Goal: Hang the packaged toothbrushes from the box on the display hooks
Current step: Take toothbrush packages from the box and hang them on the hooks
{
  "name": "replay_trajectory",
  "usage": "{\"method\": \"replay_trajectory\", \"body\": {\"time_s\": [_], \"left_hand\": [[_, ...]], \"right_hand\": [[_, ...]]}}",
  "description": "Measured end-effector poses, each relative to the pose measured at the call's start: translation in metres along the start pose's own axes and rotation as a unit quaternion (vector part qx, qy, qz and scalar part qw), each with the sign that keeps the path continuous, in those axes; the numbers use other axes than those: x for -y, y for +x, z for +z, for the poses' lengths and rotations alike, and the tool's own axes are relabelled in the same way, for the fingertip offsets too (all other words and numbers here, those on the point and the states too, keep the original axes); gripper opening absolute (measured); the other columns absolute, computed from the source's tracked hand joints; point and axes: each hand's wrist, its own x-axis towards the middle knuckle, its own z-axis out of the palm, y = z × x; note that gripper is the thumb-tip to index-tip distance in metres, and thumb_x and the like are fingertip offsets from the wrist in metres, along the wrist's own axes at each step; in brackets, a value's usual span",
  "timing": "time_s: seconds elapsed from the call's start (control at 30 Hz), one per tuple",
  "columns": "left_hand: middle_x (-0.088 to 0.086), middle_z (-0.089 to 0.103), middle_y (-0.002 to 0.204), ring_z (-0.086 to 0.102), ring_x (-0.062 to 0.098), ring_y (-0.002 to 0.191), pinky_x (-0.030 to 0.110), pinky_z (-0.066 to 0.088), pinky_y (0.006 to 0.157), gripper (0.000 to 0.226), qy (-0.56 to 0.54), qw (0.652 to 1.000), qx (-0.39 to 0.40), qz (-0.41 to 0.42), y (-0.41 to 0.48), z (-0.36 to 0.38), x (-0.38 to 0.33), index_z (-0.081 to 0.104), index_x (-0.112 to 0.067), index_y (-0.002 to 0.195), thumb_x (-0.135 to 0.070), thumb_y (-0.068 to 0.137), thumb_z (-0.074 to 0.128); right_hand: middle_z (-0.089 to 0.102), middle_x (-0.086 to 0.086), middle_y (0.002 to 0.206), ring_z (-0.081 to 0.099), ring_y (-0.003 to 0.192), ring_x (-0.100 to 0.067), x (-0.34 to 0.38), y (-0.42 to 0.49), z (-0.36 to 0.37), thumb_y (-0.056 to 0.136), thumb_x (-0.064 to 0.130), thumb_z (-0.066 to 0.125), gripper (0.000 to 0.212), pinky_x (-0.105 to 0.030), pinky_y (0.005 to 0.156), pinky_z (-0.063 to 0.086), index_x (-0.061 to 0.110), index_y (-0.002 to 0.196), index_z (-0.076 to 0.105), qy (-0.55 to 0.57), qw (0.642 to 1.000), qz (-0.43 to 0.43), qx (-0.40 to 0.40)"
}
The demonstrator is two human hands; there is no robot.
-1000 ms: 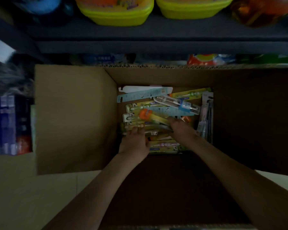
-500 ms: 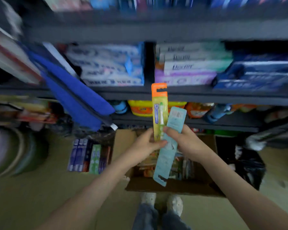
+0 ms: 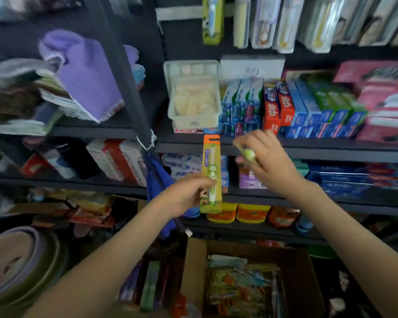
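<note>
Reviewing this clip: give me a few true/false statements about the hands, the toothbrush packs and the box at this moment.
1. The left hand grips an upright yellow toothbrush pack with an orange top. True.
2. The open brown cardboard box is empty. False: it holds many packaged toothbrushes.
3. The right hand rests inside the box. False: it is raised in front of the dark shelves, pinching a small blurred green item.
4. Other toothbrush packs hang at the top of the display. True.
</note>
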Motion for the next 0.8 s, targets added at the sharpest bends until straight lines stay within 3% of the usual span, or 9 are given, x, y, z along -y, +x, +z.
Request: {"method": "replay_trajectory", "body": {"time_s": [0.1, 0.2, 0.3, 0.5, 0.6, 0.7, 0.8], "left_hand": [[0.009, 0.074, 0.084, 0.071, 0.019, 0.070, 0.028, 0.056, 0.057, 0.018, -0.071, 0.995, 0.064, -0.005, -0.018, -0.041, -0.023, 0.061, -0.008, 0.105, -0.007, 0.094, 0.046], [0.009, 0.073, 0.079, 0.071, 0.020, 0.066, 0.030, 0.059, 0.060, 0.023, -0.092, 0.991, 0.098, 0.012, -0.030, -0.081, -0.039, 0.061, -0.007, 0.103, -0.002, 0.094, 0.041], [0.010, 0.074, 0.085, 0.072, 0.020, 0.074, 0.032, 0.060, 0.067, 0.023, -0.088, 0.989, 0.112, 0.034, -0.032, -0.106, -0.047, 0.063, -0.008, 0.104, -0.004, 0.089, 0.047], [0.010, 0.073, 0.095, 0.072, 0.022, 0.085, 0.038, 0.061, 0.071, 0.036, -0.082, 0.985, 0.132, 0.073, -0.028, -0.104, -0.054, 0.063, -0.011, 0.112, -0.008, 0.077, 0.064], [0.009, 0.073, 0.096, 0.071, 0.022, 0.088, 0.039, 0.061, 0.070, 0.034, -0.057, 0.988, 0.091, 0.111, -0.026, -0.095, -0.063, 0.063, -0.012, 0.112, -0.003, 0.080, 0.067], [0.012, 0.071, 0.103, 0.070, 0.023, 0.092, 0.039, 0.059, 0.079, 0.035, -0.052, 0.987, 0.054, 0.141, -0.025, -0.087, -0.074, 0.062, -0.011, 0.116, 0.006, 0.085, 0.064], [0.009, 0.072, 0.105, 0.071, 0.022, 0.092, 0.038, 0.059, 0.078, 0.039, -0.029, 0.983, 0.038, 0.176, -0.023, -0.082, -0.085, 0.061, -0.011, 0.118, 0.006, 0.084, 0.066]], "right_hand": [[0.043, -0.006, 0.118, 0.041, 0.090, -0.026, 0.023, 0.033, 0.018, 0.089, 0.001, 0.044, 0.031, -0.032, 0.081, 0.033, 0.014, 0.117, 0.046, -0.108, 0.979, -0.172, 0.013], [0.040, -0.005, 0.125, 0.038, 0.099, -0.026, 0.040, 0.052, 0.034, 0.079, -0.010, 0.027, 0.061, -0.036, 0.090, 0.033, 0.018, 0.130, 0.044, -0.180, 0.963, -0.201, 0.027], [0.041, -0.006, 0.128, 0.039, 0.105, -0.026, 0.041, 0.062, 0.050, 0.076, -0.013, 0.020, 0.072, -0.039, 0.094, 0.032, 0.016, 0.136, 0.048, -0.229, 0.953, -0.187, 0.060], [0.040, -0.008, 0.129, 0.041, 0.112, -0.026, 0.042, 0.067, 0.067, 0.079, -0.015, 0.035, 0.064, -0.038, 0.100, 0.034, 0.012, 0.137, 0.040, -0.255, 0.953, -0.156, 0.042], [0.038, -0.010, 0.128, 0.041, 0.113, -0.026, 0.044, 0.077, 0.062, 0.078, -0.018, 0.032, 0.064, -0.040, 0.104, 0.034, 0.006, 0.137, 0.040, -0.293, 0.943, -0.156, 0.003], [0.037, -0.011, 0.129, 0.040, 0.116, -0.027, 0.040, 0.086, 0.052, 0.079, -0.014, 0.033, 0.064, -0.040, 0.105, 0.032, 0.007, 0.139, 0.038, -0.296, 0.943, -0.154, -0.004], [0.038, -0.011, 0.130, 0.037, 0.116, -0.027, 0.036, 0.095, 0.041, 0.075, -0.017, 0.039, 0.070, -0.032, 0.103, 0.029, 0.008, 0.140, 0.038, -0.255, 0.964, -0.049, -0.055]]}}
